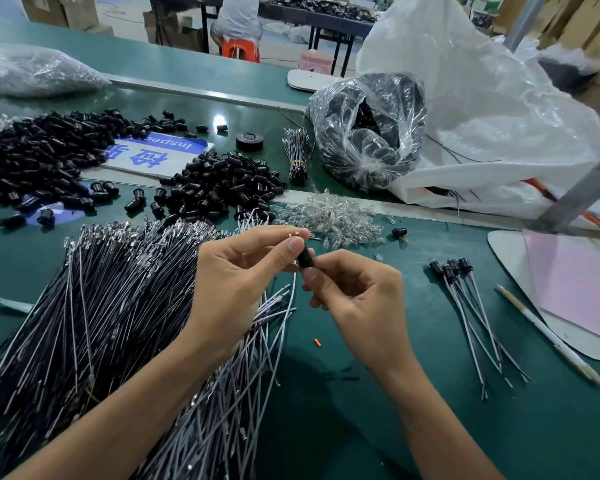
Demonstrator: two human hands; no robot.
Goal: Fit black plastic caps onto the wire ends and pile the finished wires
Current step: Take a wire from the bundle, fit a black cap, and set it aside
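Black cap (305,258) in right hand (357,299), left hand (236,271) maybe pinching wire (292,234), midair

green worktable (361,427), orange stool (240,49), cardboard boxes (66,12)

The green table (361,427) carries a broad heap of loose wires (101,306) along its near left edge. Behind them lie piles of black caps (222,181), some covering a blue-and-white sign (160,152). A heap of clear bulbs (329,216) lies mid-table. Farther back are a tape roll (249,140), a tied bundle (297,154) and a clear bag (368,133). Toward the right edge lie a few capped wires (471,306), just beside a pen (548,337).
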